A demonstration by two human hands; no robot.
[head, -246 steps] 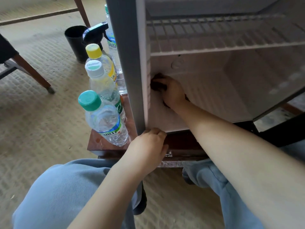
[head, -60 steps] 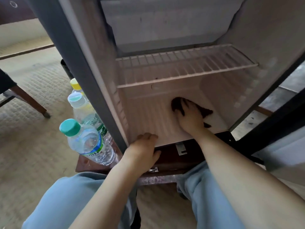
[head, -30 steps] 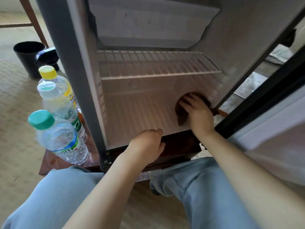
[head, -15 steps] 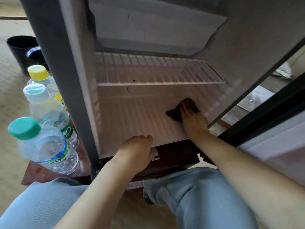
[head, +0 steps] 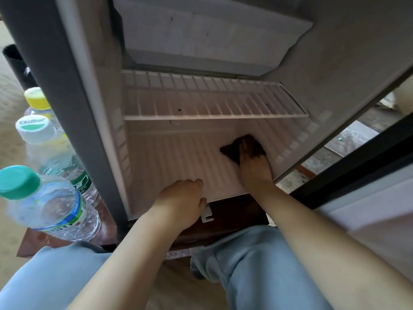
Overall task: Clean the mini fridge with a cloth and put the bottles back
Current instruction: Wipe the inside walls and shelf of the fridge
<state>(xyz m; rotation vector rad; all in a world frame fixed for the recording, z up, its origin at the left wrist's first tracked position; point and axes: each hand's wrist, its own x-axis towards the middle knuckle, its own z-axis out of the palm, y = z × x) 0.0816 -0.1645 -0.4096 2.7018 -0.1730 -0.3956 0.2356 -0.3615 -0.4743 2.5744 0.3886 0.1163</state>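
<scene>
Fig. 1: my arms and legs, head view. My left forearm (head: 134, 253) and right forearm (head: 324, 238) are bare along all their visible length, as are my left hand (head: 181, 202) and right hand (head: 254, 168). I wear pale blue trousers of soft, plain cloth. The left leg (head: 51, 280) fills the 7 o'clock corner. The right leg (head: 252, 260), toward 5 o'clock, shows creases at the knee.

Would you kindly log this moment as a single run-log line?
stage: wiping mini fridge floor | right hand: presses dark cloth | left hand: holds front lip | bottles: three, outside at left
</scene>
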